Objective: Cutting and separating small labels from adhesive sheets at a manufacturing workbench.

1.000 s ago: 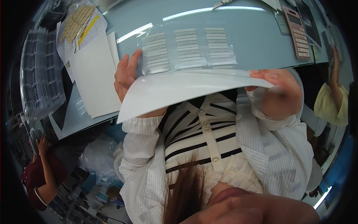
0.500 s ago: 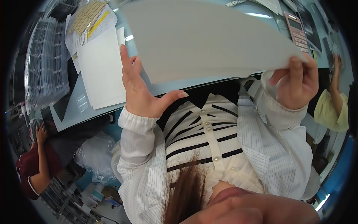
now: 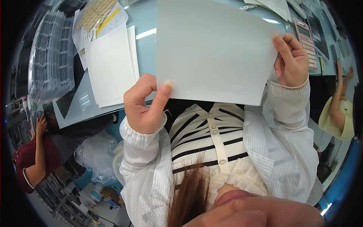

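Note:
A large plain whitish sheet point(image 3: 215, 53) is held up in front of me, over the near edge of the table. My left hand point(image 3: 145, 104) pinches its lower left corner, thumb on top and fingers behind. On the other side my right hand point(image 3: 291, 58) grips the right edge between thumb and fingers. The sheet's lower edge hangs past the table's edge, above my lap. To the left, a few white sheets point(image 3: 109, 68) lie stacked on the table, apart from my left hand.
A tall stack of clear plastic trays point(image 3: 51, 56) stands at the far left. Papers with a bagged yellowish item point(image 3: 96, 17) lie behind the white sheets. A pink calculator point(image 3: 305, 41) sits at the right. One person in dark red point(image 3: 38, 159) is at left, another in yellow point(image 3: 336, 117) at right.
My left hand has gone from spread open beside the sheet to pinching its lower left corner. The sheet has come nearer and lower, and my right hand has shifted slightly up and left.

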Demonstrator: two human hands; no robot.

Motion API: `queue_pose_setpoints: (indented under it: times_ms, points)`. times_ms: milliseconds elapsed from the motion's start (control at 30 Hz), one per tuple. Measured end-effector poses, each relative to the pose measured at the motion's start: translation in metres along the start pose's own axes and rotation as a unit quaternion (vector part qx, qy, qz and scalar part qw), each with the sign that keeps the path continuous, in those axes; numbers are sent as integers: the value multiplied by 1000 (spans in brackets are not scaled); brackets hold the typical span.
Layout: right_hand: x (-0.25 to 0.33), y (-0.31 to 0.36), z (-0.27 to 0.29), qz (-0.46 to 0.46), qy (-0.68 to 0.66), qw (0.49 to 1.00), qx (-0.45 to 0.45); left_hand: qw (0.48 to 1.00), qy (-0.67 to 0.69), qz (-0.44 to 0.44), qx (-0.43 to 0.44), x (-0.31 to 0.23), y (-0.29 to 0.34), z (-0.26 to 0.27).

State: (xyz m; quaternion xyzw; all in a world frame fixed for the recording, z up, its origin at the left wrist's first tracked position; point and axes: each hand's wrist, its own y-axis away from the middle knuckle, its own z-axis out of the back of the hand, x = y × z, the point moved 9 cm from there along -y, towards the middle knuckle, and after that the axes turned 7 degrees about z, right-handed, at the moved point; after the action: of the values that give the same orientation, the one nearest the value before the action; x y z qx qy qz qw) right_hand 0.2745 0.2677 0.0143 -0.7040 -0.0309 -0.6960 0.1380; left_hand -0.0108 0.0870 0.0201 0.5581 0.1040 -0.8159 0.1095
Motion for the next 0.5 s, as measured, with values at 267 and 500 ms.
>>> queue_pose_setpoints:
  times_ms: [267, 500]
  points:
    - [-30, -10, -16, -82, -19, 984, 160, 988, 111, 110, 6, 17, 2, -3]
    - [-22, -12, -29, -85, 3, 983, 162, 986, 120, 114, -11, 21, 7, 5]
